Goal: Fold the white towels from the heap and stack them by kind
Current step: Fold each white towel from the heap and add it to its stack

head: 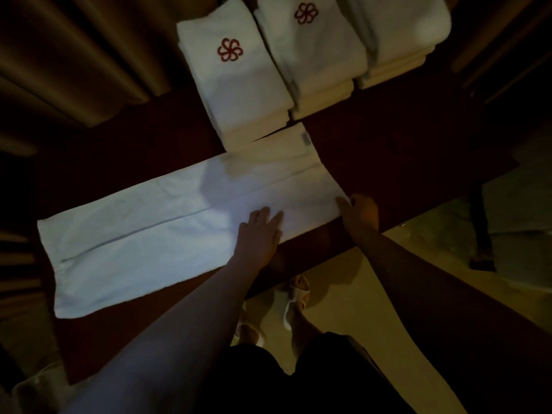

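Note:
A long white towel (143, 234) lies flat across the dark red table (388, 144), folded lengthwise so a seam runs along its middle. My left hand (261, 233) presses flat on the towel near its right end, fingers straight. At the towel's near right corner, my right hand (357, 212) pinches the edge. Behind the towel stand three stacks of folded white towels: a left stack (239, 85) and a middle stack (313, 55), each with a red flower emblem on top, and a plain right stack (400, 34).
The table's front edge runs diagonally just below my hands. Brown curtains (74, 55) hang to the left. Beyond the edge lies a pale floor with my sandalled feet (295, 297). A dark table leg (481, 234) stands at the right.

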The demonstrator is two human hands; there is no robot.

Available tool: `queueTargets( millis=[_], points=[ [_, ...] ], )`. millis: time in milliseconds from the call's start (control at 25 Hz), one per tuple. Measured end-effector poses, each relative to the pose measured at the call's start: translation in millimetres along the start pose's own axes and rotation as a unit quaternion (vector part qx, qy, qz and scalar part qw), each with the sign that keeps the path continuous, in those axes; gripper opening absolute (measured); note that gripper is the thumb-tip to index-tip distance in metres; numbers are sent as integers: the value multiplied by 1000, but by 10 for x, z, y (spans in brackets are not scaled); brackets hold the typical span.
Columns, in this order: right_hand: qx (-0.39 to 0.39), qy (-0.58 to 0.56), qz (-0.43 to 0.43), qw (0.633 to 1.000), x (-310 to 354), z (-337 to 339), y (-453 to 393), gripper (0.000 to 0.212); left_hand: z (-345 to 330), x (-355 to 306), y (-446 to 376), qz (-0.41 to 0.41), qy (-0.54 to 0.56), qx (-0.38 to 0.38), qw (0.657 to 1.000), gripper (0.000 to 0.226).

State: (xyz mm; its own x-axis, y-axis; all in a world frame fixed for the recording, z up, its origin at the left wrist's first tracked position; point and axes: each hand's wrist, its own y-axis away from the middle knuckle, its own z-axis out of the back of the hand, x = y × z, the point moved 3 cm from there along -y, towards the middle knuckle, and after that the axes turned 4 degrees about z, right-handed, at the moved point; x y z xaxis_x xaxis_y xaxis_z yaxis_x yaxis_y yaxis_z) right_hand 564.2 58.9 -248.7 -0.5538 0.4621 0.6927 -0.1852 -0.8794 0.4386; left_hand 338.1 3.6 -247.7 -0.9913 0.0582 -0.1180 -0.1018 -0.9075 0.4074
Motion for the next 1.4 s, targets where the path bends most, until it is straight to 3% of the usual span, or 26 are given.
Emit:
queueTargets(
  millis=[200,280,360,440,520,600,720,880,960,1160,1400],
  points=[
    [-6,112,-35,993,-142,29,11,38,-38,-13,78,-15,51,3,999,52],
    [-62,168,28,983,-31,13,70,41,-59,72,198,1,84,-11,996,49],
    [-80,204,144,965,128,-75,121,37,-88,215,340,9,71,-35,997,46],
    [20,230,248,941,283,-273,181,28,-135,421,515,34,56,-28,997,49],
    [145,265,285,910,364,-505,293,27,-187,633,703,62,57,-25,996,52],
    [192,292,289,892,390,-693,391,27,-217,834,858,102,70,-37,992,49],
    [193,344,292,871,414,-887,456,27,-259,1023,956,122,73,-40,989,35],
    [160,412,256,860,487,-1016,438,42,-308,1105,943,130,136,-42,981,44],
    [118,415,247,868,589,-1010,362,44,-259,1111,868,160,171,-48,971,37],
    [53,376,278,883,1089,-885,-184,33,162,1156,292,138,164,-91,972,25],
    [100,394,312,859,1344,-828,-720,42,598,1360,-569,153,145,-105,972,35]
  ],
)
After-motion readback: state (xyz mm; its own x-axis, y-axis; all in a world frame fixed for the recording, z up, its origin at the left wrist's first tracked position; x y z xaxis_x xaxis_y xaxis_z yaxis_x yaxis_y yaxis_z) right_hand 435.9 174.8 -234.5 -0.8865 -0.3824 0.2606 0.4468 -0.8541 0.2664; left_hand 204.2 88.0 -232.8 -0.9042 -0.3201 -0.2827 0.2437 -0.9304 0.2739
